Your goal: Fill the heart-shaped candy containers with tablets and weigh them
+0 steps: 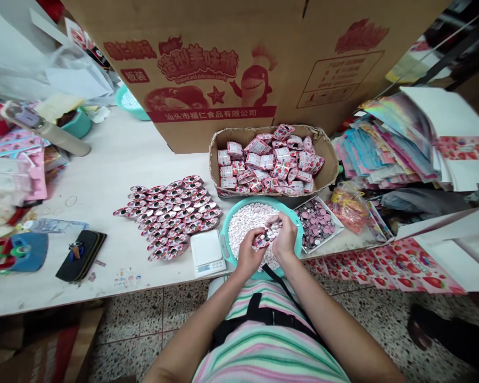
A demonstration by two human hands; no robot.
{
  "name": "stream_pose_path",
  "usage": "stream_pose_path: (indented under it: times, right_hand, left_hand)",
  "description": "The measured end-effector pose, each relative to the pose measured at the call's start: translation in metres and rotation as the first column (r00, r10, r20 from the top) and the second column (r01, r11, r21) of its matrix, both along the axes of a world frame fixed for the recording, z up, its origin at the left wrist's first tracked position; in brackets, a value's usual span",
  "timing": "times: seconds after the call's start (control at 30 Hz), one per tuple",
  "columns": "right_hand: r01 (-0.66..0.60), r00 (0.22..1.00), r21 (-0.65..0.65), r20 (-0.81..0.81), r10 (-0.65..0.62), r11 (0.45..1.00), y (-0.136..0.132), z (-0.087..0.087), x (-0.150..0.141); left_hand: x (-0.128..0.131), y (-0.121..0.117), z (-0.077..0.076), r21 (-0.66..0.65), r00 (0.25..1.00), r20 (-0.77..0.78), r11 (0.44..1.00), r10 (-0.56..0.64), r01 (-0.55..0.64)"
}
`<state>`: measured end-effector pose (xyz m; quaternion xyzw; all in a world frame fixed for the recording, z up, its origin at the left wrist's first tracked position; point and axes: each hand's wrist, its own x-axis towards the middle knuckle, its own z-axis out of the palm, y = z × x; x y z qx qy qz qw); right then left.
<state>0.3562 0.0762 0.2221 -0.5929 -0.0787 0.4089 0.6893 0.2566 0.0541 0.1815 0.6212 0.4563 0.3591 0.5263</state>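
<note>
Over a turquoise basin [224, 238] full of small white-pink candies [239, 226], both hands work close together. My left hand [249, 251] is closed around a small printed candy box [260, 241] with pink and red sides. Cupped beside it, my right hand [286, 238] is curled round a few loose candies [273, 232] near the box's end. Left of the basin stand rows of similar boxes [175, 213] with dark openings facing up. A white digital scale [206, 250] sits between them and the basin.
Behind the basin, a cut-down carton [214, 154] holds many packed boxes. A large cardboard box [207, 133] rises behind it. Right of the basin lies a tray of pink round caps [317, 223]. A black wallet [80, 256] lies left; stacked printed sheets [387, 146] lie right.
</note>
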Motion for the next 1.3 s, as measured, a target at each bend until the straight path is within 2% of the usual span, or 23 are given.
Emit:
stream_pose_path:
  times: [0.13, 0.3, 0.47, 0.67, 0.87, 0.93, 1.0, 1.13, 1.2, 1.3]
  right_hand:
    - [-0.008, 1.000, 0.000, -0.013, 0.008, 1.000, 0.000, 0.001, -0.001]
    - [0.035, 0.997, -0.032, -0.064, -0.037, 0.999, -0.002, -0.001, -0.001]
    - [-0.010, 1.000, -0.008, -0.005, 0.010, 1.000, -0.003, 0.001, -0.003]
    - [-0.005, 0.999, -0.008, -0.054, 0.004, 1.000, -0.003, 0.001, 0.004]
    - [0.008, 1.000, -0.014, 0.012, -0.008, 1.000, -0.003, -0.004, 0.006]
    - [0.016, 0.998, -0.014, -0.067, -0.017, 1.000, -0.003, -0.004, 0.008]
    - [0.008, 0.976, -0.005, -0.217, -0.009, 1.000, -0.004, -0.005, 0.014]
    - [-0.024, 0.868, -0.010, -0.496, 0.016, 1.000, -0.009, -0.016, 0.037]
    - [-0.027, 0.844, -0.039, -0.536, 0.002, 0.999, -0.015, -0.026, 0.049]
    - [-0.042, 0.842, -0.102, -0.538, -0.020, 0.994, -0.025, -0.043, 0.060]
  left_hand:
    - [0.004, 0.000, -0.001, 0.008, 1.000, 0.012, 1.000, 0.029, -0.029]
    - [0.006, 0.000, -0.005, 0.042, 1.000, -0.010, 0.999, -0.015, 0.015]
    - [0.010, -0.002, -0.006, -0.013, 0.999, 0.016, 0.999, -0.033, 0.033]
    - [0.010, -0.004, -0.003, -0.108, 0.998, 0.067, 0.994, -0.015, 0.022]
    - [0.007, -0.007, -0.011, -0.138, 0.999, 0.053, 0.990, 0.007, 0.001]
    - [0.007, -0.008, -0.014, -0.145, 0.998, 0.060, 0.989, 0.026, -0.017]
    - [0.005, -0.008, -0.015, -0.146, 0.994, 0.087, 0.988, 0.061, -0.047]
    - [-0.009, -0.010, -0.017, -0.068, 0.977, 0.174, 0.991, 0.125, -0.114]
    - [-0.019, -0.010, -0.019, -0.041, 0.971, 0.175, 0.986, 0.165, -0.160]
    - [-0.034, -0.009, -0.023, -0.073, 0.968, 0.123, 0.975, 0.218, -0.210]
